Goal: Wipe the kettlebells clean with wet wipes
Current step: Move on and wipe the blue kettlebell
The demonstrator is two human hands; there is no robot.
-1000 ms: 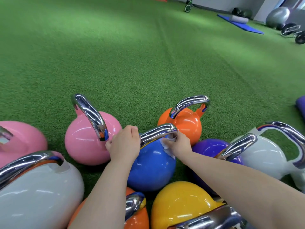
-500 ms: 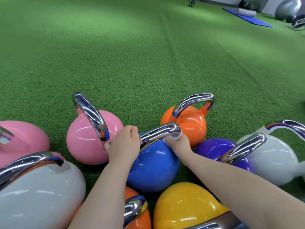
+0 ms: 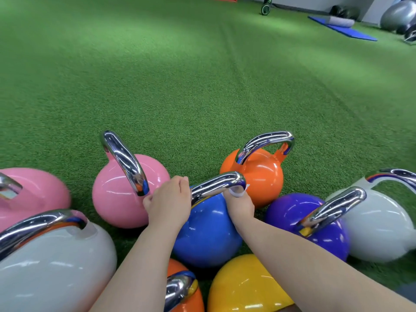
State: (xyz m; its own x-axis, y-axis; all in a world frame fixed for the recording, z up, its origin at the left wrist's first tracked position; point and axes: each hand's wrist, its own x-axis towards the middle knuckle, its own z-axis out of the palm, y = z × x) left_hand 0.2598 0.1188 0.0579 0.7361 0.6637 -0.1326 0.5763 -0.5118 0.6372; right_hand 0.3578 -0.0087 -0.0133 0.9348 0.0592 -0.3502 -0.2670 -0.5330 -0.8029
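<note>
Chrome handle (image 3: 217,184) of the blue kettlebell (image 3: 206,235) runs as a bar from lower left to upper right, a little below the middle of the frame, its far end bending down at the right. The blue body sits upright on the green turf (image 3: 202,86), packed among other kettlebells. The left hand (image 3: 168,202) is curled round the near, left end of that handle, knuckles up. The right hand (image 3: 239,202) grips the handle's right-hand bend with a white wet wipe (image 3: 236,192) wrapped between fingers and metal; only a small strip of the wipe shows.

Just left of the blue one stands a pink kettlebell (image 3: 117,194), its handle arching up and away toward the upper left. A second pink kettlebell (image 3: 38,190) lies at the left edge. Behind the blue one is an orange kettlebell (image 3: 263,176) with its handle running left to right. To the right a purple kettlebell (image 3: 290,210) touches a grey kettlebell (image 3: 378,230). Along the bottom edge are another grey kettlebell (image 3: 51,273), a yellow kettlebell (image 3: 243,287) and part of a second orange kettlebell (image 3: 193,298).

In the upper right of the frame lie a blue mat (image 3: 346,31) and a grey exercise ball (image 3: 398,14).
</note>
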